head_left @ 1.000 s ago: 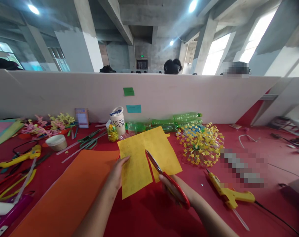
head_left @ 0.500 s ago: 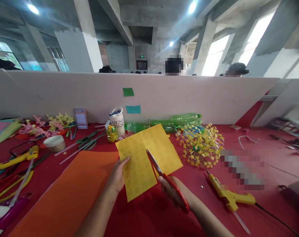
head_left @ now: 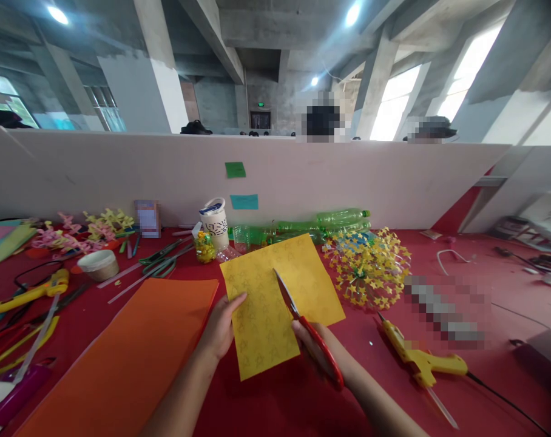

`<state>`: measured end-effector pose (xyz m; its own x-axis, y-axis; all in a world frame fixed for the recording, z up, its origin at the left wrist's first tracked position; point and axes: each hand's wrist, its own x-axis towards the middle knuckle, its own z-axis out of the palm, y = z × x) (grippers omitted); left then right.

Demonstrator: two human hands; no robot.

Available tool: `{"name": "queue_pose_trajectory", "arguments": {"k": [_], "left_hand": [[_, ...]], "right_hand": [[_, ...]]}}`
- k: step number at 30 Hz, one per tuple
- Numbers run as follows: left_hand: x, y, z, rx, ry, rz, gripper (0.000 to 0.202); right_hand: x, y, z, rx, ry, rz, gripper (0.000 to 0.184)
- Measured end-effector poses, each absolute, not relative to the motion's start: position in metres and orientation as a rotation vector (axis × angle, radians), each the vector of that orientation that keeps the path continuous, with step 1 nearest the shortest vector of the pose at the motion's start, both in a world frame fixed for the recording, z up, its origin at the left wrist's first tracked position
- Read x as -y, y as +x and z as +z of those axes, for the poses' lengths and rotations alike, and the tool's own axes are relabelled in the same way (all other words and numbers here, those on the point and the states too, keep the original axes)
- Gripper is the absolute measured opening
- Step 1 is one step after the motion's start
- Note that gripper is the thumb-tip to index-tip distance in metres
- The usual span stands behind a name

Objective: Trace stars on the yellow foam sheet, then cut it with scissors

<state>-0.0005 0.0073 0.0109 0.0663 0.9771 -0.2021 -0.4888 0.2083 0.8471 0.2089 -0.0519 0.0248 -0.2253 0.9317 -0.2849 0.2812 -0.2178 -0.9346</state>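
A yellow sheet of paper (head_left: 261,315) covered with faint star outlines is held up over the red table. My left hand (head_left: 223,325) pinches its left edge, thumb on top and fingers underneath. My right hand (head_left: 318,349) grips red-handled scissors (head_left: 318,343). Their blades lie along a cut that runs up from the sheet's lower edge, and the tip reaches near the sheet's middle. Part of the handles is hidden by my right hand. To the left lies a stack of orange sheets (head_left: 121,352).
Right of the sheet stands a cluster of yellow paper stars (head_left: 366,267), with a yellow glue gun (head_left: 421,358) below it. Green plastic bottles (head_left: 343,217) and a white cup (head_left: 215,224) line the partition (head_left: 303,176). Another glue gun (head_left: 30,294) lies far left.
The yellow sheet has shifted slightly right and down with my left hand. The scissors' blades now look closer together, still in the cut.
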Motion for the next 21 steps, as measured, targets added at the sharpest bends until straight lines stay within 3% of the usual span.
{"name": "queue_pose_trajectory", "arguments": {"k": [10,21], "left_hand": [[-0.008,0.000,0.002,-0.948,0.791,1.226,0.033],[-0.007,0.001,0.001,-0.965,0.797,1.207,0.027]], "right_hand": [[0.050,0.205,0.029,1.409,-1.479,1.592,0.047],[0.051,0.205,0.028,1.420,-1.479,1.554,0.049]]}}
